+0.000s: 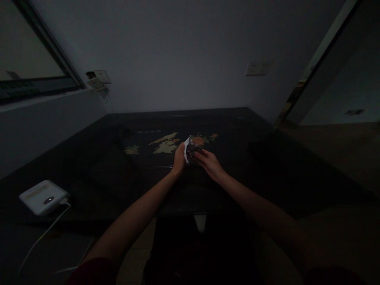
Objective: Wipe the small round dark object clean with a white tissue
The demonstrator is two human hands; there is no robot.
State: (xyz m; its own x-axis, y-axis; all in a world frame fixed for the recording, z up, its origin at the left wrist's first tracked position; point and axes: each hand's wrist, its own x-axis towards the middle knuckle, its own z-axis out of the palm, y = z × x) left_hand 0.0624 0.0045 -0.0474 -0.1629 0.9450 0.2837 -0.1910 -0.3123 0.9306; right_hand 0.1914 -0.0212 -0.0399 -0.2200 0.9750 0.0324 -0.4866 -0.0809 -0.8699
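The room is dim. My left hand (179, 159) and my right hand (210, 163) meet over the middle of a dark table (124, 178). Between them I hold a small packet (192, 149), dark with a white edge and an orange-red patch on top. My left fingers are closed on its white left edge. My right fingers pinch its right side. What is inside the packet is too dark to make out.
The tabletop has a pale bird-and-flower inlay (166, 143) just beyond my hands. A white box-shaped device (43, 196) with a white cable lies at the table's left front corner. Wall sockets (97, 78) sit at the back left, and another socket (257, 68) at the back right.
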